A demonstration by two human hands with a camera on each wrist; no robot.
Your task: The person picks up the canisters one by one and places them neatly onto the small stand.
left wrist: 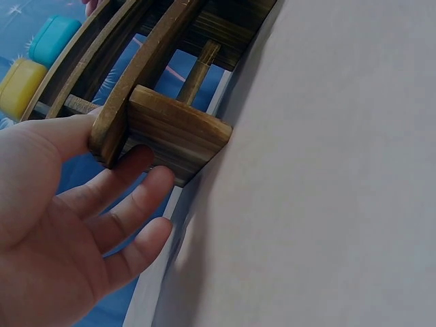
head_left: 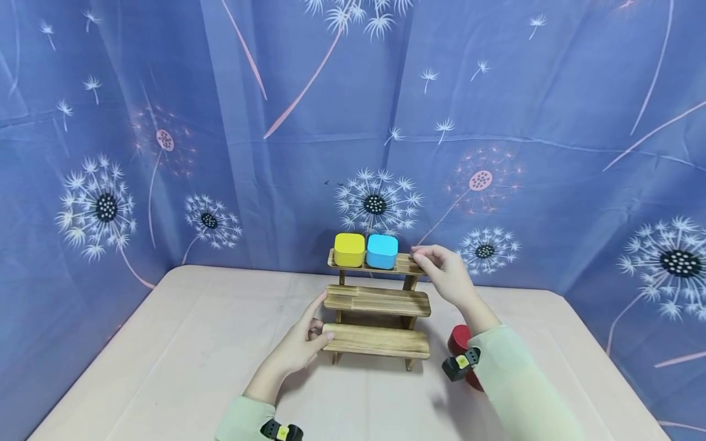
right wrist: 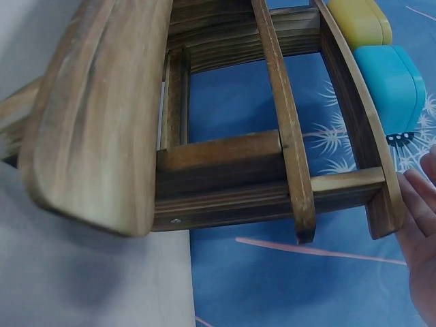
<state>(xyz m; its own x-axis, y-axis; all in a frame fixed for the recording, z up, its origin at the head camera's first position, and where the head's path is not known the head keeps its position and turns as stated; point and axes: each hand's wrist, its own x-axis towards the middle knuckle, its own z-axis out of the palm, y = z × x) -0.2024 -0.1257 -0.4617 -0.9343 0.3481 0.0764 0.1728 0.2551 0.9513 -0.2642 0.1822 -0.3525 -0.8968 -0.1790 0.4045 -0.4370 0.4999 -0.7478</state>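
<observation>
A three-tier wooden display stand (head_left: 377, 302) stands on the table. On its top tier a yellow rounded box (head_left: 350, 250) and a blue rounded box (head_left: 382, 252) sit side by side. My left hand (head_left: 298, 346) grips the left end of the stand, thumb on the bottom tier and a finger reaching up to the middle tier. In the left wrist view its other fingers (left wrist: 139, 208) curl loosely below the tier. At the top tier's right end, beside the blue box, my right hand (head_left: 445, 274) holds the stand between thumb and fingers. The right wrist view shows only part of this hand.
A red round object (head_left: 459, 340) lies on the table right of the stand, and another red piece (head_left: 474, 381) is mostly hidden by my right wrist camera. Behind the table (head_left: 182, 343) hangs a blue dandelion-print cloth (head_left: 298, 184).
</observation>
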